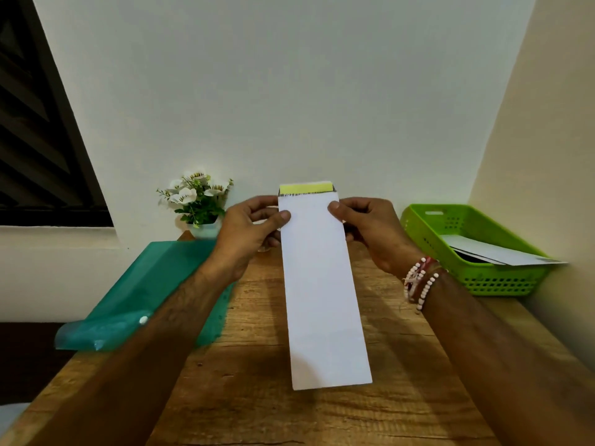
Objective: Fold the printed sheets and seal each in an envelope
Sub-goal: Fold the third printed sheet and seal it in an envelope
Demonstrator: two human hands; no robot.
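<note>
- Head view, the only one I have: I look down over both forearms at a long white envelope (322, 284), held lengthwise away from me above the middle of a wooden tabletop (244, 400).
- My left hand (248, 230) pinches the envelope's left edge near its far end, thumb on the front and fingers curled behind.
- My right hand (370, 233) does the same on the right edge. I judge the matching grips keep the mouth square and steady for sealing.
- The near end hangs low toward the tabletop. I cannot tell whether it touches the wood.
- At the far end the flap stands open, showing a yellow-green strip (306, 188), which I take to be the backing over the adhesive. It looks unpeeled, so I judge sealing is not yet done.
- A dark line of print (297, 194) runs just under that strip, too small and blurred to read. I see no other writing, brand or label anywhere.
- A folded sheet may already be inside, but the envelope hides it.
- A bright green perforated basket (476, 284) sits at the right against the wall, holding pale envelopes (502, 254), likely finished ones kept within reach.
- A translucent teal folder (145, 284) lies at the left, overhanging the tabletop's edge, probably the paper supply.
- Behind it, a small pot of white flowers (196, 197) stands by the wall.
- Beaded bracelets (418, 278) circle my right wrist.
</note>
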